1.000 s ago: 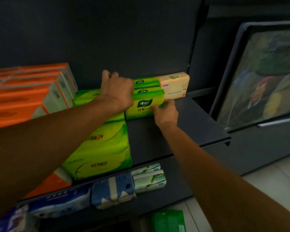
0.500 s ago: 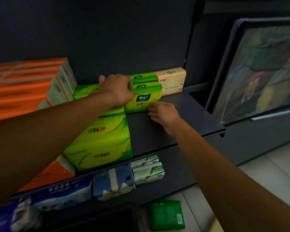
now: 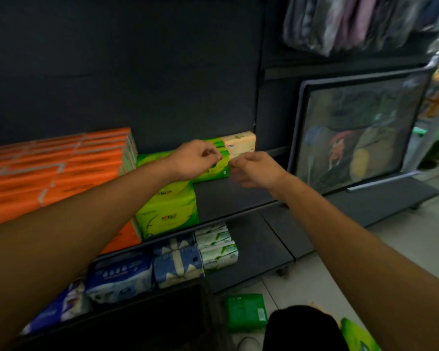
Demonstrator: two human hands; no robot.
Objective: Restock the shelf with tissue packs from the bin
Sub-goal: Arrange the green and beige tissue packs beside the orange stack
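Left hand, right hand lifted off pack.

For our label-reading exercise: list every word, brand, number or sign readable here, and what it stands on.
No text is legible.
Red logo print on the large lime-green plastic tissue pack: blurred.
Small red mark on the cream rectangular tissue pack: too small.
White print on the blue-and-white plastic tissue pack: blurred.
White label on the dark green plastic pack on the floor: too small.
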